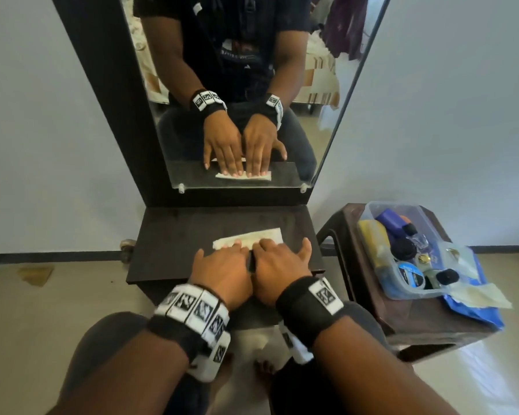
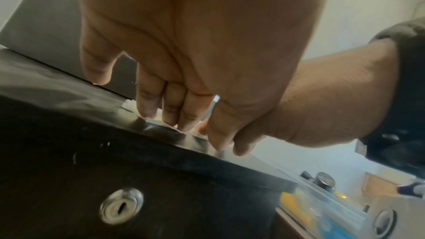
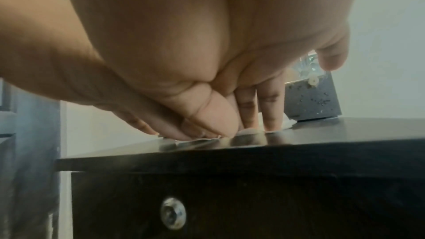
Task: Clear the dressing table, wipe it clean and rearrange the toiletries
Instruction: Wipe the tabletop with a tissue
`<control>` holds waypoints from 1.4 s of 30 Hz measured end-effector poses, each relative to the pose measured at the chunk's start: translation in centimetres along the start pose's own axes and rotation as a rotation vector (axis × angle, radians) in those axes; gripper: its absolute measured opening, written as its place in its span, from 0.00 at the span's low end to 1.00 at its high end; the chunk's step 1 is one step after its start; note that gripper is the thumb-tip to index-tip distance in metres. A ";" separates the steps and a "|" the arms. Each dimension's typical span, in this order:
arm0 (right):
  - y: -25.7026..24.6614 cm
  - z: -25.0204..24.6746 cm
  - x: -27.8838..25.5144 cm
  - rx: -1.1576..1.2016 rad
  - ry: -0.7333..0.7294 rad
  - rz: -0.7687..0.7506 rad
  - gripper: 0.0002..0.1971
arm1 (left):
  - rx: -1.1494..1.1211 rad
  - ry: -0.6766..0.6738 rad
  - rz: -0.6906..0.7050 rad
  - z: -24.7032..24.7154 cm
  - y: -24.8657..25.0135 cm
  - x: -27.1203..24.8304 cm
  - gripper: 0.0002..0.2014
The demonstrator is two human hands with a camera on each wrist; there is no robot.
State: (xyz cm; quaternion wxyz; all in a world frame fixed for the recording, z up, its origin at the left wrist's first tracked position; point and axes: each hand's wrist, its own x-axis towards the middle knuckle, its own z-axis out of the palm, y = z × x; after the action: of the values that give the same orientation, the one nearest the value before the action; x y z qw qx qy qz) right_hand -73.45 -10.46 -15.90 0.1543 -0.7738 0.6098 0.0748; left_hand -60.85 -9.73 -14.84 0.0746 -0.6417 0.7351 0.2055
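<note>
- Cloth [image 1: 252, 236]: a pale, folded rectangle lying flat on the dressing table top [image 1: 174, 235], roughly at its middle, with its long edge running left to right.
- Left hand [image 1: 222, 269]: palm down, fingers straight and together, their tips pressing on the left part of the cloth; the thumb is spread out to the left, off the cloth. Nothing is clasped. In the left wrist view the fingertips [image 2: 147, 110] bear on the cloth's near edge.
- Right hand [image 1: 279, 265]: palm down just beside the left hand, the 2 touching along their inner edges. Fingers are straight and flat on the right part of the cloth; the thumb is spread to the right, over bare table. Nothing is clasped. In the right wrist view the fingertips [image 3: 272, 123] press the cloth flat.
- Dressing table: dark, glossy top; a keyhole [image 2: 122, 208] sits in the front panel below the edge.
- Mirror [image 1: 252, 94]: stands upright behind the top and reflects both hands on the cloth.
- Clear plastic box [image 1: 414, 250]: on a dark stool [image 1: 369, 283] to the right of the table, holding the toiletries [image 1: 390, 223]: blue, yellow and black-capped containers and a round tin.
- Blue packet [image 1: 480, 307]: lies partly under the box, at the stool's right edge.
</note>
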 end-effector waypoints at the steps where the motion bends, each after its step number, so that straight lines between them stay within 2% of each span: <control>1: 0.0 0.5 -0.8 -0.001 0.007 -0.001 0.21 | -0.007 0.001 0.005 0.5 0.1 -0.7 0.29; 4: -0.3 1.3 -1.8 -0.008 0.040 0.005 0.27 | -0.080 0.019 0.028 1.2 -0.5 -1.4 0.31; 7: -1.1 1.6 -1.4 0.007 0.048 -0.089 0.36 | -0.184 0.085 0.034 0.8 -2.1 -1.3 0.30; 9: -1.6 1.7 -0.9 0.080 -0.011 -0.115 0.39 | -0.149 0.163 -0.073 0.9 -3.8 -1.4 0.34; 11: -1.8 1.8 0.1 0.125 -0.051 -0.076 0.41 | -0.145 0.225 -0.266 1.0 -6.1 -1.7 0.40; 13: -1.7 1.2 1.4 0.119 -0.053 -0.044 0.42 | -0.135 0.233 -0.431 0.7 -8.4 -1.9 0.46; 15: -1.4 0.0 2.9 0.122 -0.082 -0.036 0.40 | -0.105 0.216 -0.506 0.1 -10.5 -1.9 0.49; 18: -1.3 -1.6 5.1 0.123 -0.107 -0.023 0.37 | -0.144 0.196 -0.549 -0.2 -13.1 -0.9 0.52; 21: -1.8 -1.9 5.7 0.106 -0.103 0.004 0.37 | -0.220 0.181 -0.526 -0.1 -14.1 -0.5 0.51; 26: -3.3 -1.2 2.1 0.136 -0.097 -0.031 0.37 | -0.258 0.262 -0.485 0.5 -13.6 -1.4 0.46; 30: -5.1 0.3 -3.2 0.119 -0.151 -0.100 0.37 | -0.539 0.345 -0.493 2.3 -13.5 -2.1 0.47; 33: -5.6 0.6 -3.7 0.091 -0.174 -0.087 0.38 | -0.871 0.504 -0.498 3.2 -12.8 -2.5 0.46; 38: -6.7 -0.9 1.7 0.017 -0.114 -0.073 0.35 | -1.295 0.739 -0.529 4.0 -12.0 -2.7 0.35; 42: -7.9 -2.4 6.9 -0.009 -0.105 -0.036 0.33 | -1.574 0.882 -0.483 4.2 -12.0 -3.1 0.29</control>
State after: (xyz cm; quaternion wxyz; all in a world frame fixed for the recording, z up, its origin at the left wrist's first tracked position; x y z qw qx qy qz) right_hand -64.30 -15.93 -14.59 0.1838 -0.7802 0.5867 0.1153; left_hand -49.27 -6.37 -19.97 -0.6267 -0.6630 0.1928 0.3612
